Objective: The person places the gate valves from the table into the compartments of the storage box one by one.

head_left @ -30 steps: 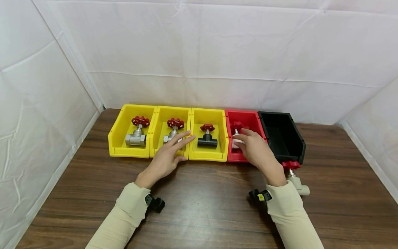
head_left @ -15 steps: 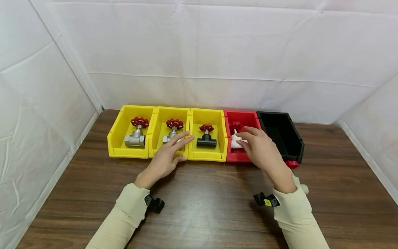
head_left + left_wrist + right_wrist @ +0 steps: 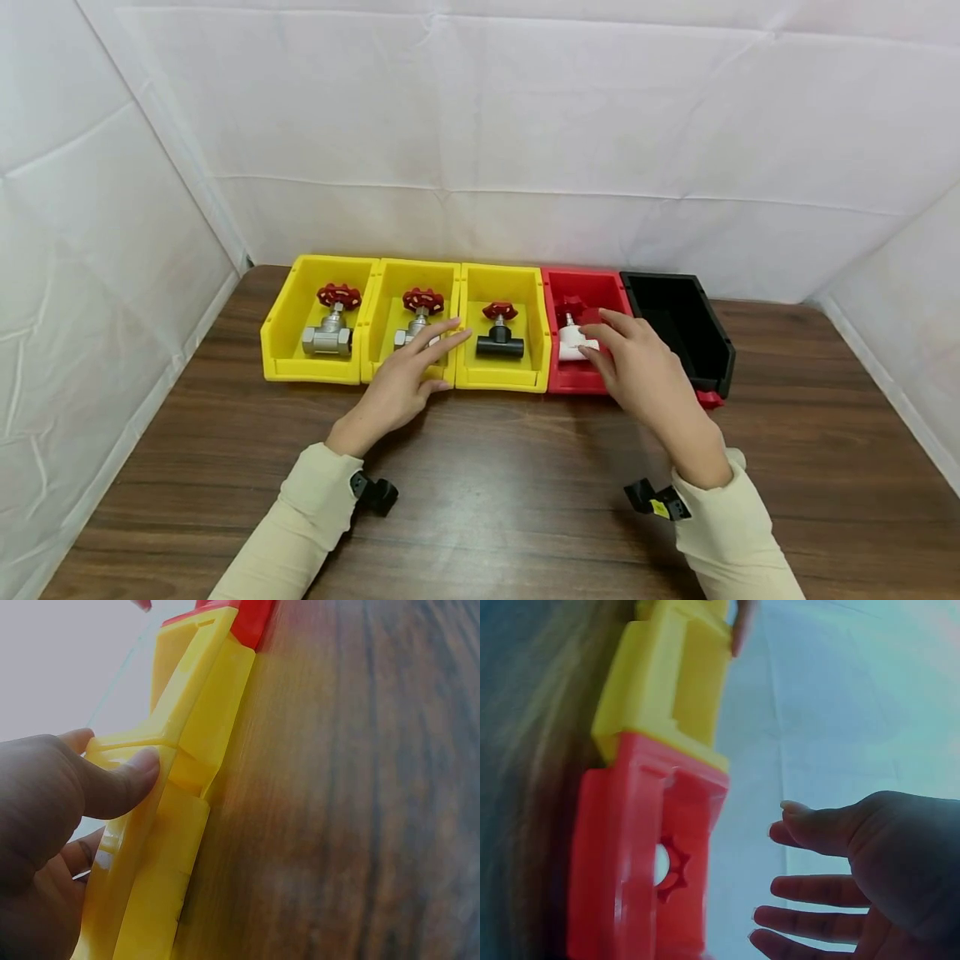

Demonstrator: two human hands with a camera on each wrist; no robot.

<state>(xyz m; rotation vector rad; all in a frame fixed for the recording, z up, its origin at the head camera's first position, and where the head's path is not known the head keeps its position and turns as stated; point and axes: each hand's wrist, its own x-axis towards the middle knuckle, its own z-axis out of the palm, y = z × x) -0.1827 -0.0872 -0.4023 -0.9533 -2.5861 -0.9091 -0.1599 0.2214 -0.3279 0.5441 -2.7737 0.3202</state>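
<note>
A white valve [image 3: 573, 342] with a red handwheel lies in the red bin [image 3: 576, 382]. My right hand [image 3: 647, 367] hovers over that bin's right side, fingers apart and relaxed, holding nothing in the right wrist view. My left hand [image 3: 401, 385] rests on the front of the middle yellow bins, its thumb [image 3: 142, 769] against the front lip and its straight fingers over the divider. Partly hidden beneath it is a metal valve [image 3: 422, 317]. Another metal valve [image 3: 328, 333] sits in the leftmost yellow bin [image 3: 281, 367], and a black valve [image 3: 500, 340] in the third yellow bin [image 3: 501, 382].
A black bin [image 3: 678, 321] stands at the row's right end. By its front corner a red handwheel [image 3: 709, 399] shows; the beige valve below is mostly hidden behind my right wrist. White cloth [image 3: 465, 125] hangs behind the brown wooden table [image 3: 480, 500].
My right hand has drawn back toward the right and lifted off the white valve, uncovering more of it. My right forearm now covers most of the beige valve. The left hand stays put.
</note>
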